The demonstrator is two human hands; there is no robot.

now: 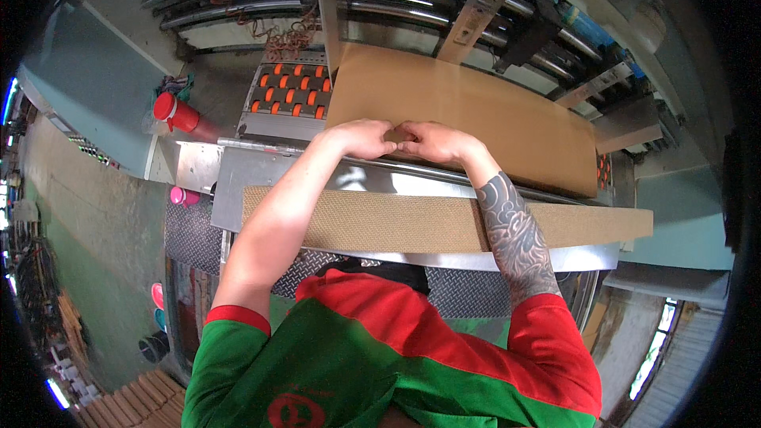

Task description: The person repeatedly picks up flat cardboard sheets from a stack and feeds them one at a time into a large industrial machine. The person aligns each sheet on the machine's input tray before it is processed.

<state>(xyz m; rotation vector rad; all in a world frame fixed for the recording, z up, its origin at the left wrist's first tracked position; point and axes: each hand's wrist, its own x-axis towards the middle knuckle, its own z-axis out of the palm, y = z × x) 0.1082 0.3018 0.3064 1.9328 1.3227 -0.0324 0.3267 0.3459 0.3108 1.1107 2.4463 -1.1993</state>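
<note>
Both arms reach forward to the near left part of a large brown cardboard sheet (pixel 476 115) lying in a machine. My left hand (pixel 365 139) and my right hand (pixel 434 143) meet over the sheet's near edge, fingers curled and thumbs almost touching. They appear to grip that edge, though most fingertips are hidden beneath the hands. Between me and the machine, a stack of corrugated cardboard (pixel 388 222) lies on a metal table (pixel 238 174), its fluted edges facing up. My forearms pass above this stack.
Orange rollers (pixel 292 89) sit left of the sheet, beside an upright metal plate (pixel 330 16). Steel bars (pixel 388 8) cross the machine beyond. A red container (pixel 174 113) and a pink cup (pixel 185 196) are at the left. Patterned metal plating (pixel 468 293) covers the floor near me.
</note>
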